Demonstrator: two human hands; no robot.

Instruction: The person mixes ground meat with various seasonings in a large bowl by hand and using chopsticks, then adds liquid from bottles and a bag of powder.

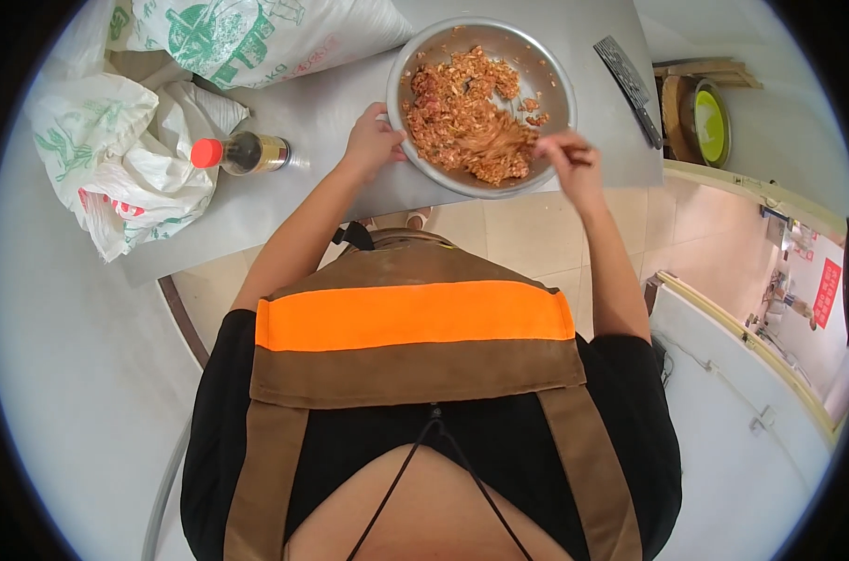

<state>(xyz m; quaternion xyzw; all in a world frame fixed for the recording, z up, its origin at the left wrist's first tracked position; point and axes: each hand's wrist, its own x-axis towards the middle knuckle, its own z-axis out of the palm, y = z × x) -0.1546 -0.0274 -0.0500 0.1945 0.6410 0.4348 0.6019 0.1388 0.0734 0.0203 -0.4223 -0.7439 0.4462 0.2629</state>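
A round stainless steel bowl (571, 105) stands near the front edge of the metal table (340, 126). It holds a reddish-brown minced filling (459, 112), apparently ground meat with chopped bits. My left hand (375, 144) grips the bowl's left rim, the thumb at the outer wall. My right hand (571, 161) is over the lower right rim, fingers closed around what looks like a thin utensil. Motion blurs that utensil and the filling beside it, so its kind is unclear. To the left of my left hand lies a dark sauce bottle (249, 154) with a red cap.
A cleaver (627, 91) with a black handle lies at the table's right end. White woven sacks (277, 42) with green print fill the left and back. Beyond the right edge stand a metal basin and a yellow-green round item (710, 126). A doorway opens at right, with a person (796, 305) beyond.
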